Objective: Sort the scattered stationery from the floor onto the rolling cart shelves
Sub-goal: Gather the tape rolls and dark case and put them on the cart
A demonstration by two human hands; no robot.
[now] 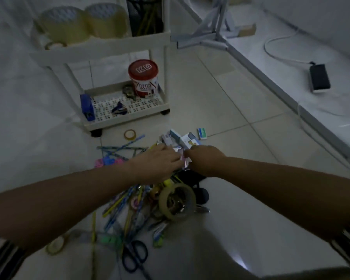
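From your head camera, both hands meet over the small boxes (180,139) at the far edge of the floor pile, just short of the rolling cart (127,116). Your left hand (160,160) lies flat, fingers straight, on the heap; your right hand (205,158) curls downward, though what it grips is hidden. The cart's bottom shelf holds a red-lidded tub (143,79) and a stapler (87,107); tape rolls (83,22) sit on top.
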